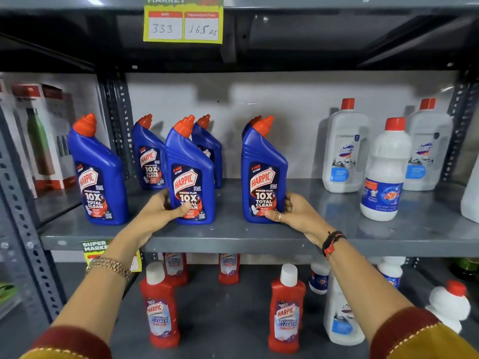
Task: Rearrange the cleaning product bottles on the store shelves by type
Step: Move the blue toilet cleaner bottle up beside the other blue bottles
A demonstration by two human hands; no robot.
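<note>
Several blue Harpic bottles with orange caps stand on the grey middle shelf [233,237]. My left hand [166,207] grips the base of the middle front blue bottle [190,167]. My right hand [290,209] grips the base of the right blue bottle [263,161], which hides another one behind it. One more blue bottle [97,172] stands at the front left, and two [150,156] stand at the back. On the right of the same shelf are two white Domex bottles [344,149] and a white Rin bottle [386,172].
The lower shelf holds red Harpic bathroom cleaner bottles [160,309], a white Domex bottle [339,314] and small white bottles [451,304]. A dark upright post [116,120] divides the shelving; boxed goods [39,136] stand left of it. A yellow price tag [182,20] hangs above.
</note>
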